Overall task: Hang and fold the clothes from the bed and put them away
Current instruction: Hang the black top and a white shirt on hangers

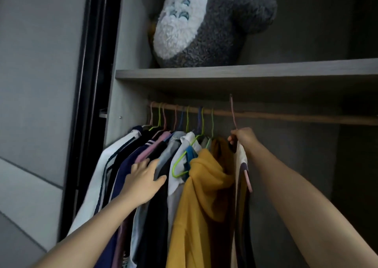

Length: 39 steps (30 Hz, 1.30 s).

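Head: bare rod [296, 117] beyond pink hanger [232, 108]

Grey plush [204, 24], perhaps bear, on shelf [245, 71].

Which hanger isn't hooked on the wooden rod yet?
The pink wire hanger gripped by the right hand; its hook rises above the wooden rod, the others hang over it.

We log a home wardrobe [126, 104]. Wooden rail [286, 116] crowded with hung clothes [204, 196]; plush toy [214, 32] on the shelf [245, 71] above.
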Each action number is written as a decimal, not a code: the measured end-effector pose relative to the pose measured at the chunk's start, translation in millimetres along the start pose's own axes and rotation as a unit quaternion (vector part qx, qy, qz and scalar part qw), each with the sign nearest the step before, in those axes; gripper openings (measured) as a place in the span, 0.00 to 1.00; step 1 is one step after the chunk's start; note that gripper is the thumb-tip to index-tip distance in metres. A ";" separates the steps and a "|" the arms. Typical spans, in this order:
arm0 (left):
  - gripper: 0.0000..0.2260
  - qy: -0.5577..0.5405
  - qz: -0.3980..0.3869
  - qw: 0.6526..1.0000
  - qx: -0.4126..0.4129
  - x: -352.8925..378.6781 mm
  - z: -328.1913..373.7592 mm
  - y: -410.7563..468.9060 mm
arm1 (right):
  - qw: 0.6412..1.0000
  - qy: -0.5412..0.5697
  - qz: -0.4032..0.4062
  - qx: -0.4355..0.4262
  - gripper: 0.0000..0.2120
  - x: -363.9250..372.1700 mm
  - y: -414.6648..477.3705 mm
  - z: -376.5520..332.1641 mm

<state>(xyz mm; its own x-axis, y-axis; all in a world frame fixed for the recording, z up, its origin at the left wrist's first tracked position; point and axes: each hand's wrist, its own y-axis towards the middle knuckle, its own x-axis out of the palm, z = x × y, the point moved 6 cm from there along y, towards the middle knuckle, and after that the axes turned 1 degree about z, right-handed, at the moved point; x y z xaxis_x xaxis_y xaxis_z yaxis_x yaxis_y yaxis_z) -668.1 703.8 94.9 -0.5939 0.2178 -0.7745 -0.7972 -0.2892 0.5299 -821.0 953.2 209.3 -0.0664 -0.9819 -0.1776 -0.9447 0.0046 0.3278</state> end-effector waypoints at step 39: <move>0.22 -0.406 -0.063 0.789 0.457 64.2 203.9 -230.6 | 0.831 -0.461 0.264 0.165 0.15 -184.5 -477.7 110.6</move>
<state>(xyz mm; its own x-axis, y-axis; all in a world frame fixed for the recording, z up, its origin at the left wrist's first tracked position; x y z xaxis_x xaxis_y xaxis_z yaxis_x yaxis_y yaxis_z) -544.6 974.5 -6.6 -0.0803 0.8239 -0.5611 -0.3804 0.4950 0.7812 -393.0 1153.1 -17.2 -0.5738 -0.2636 -0.7754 -0.7319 0.5900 0.3410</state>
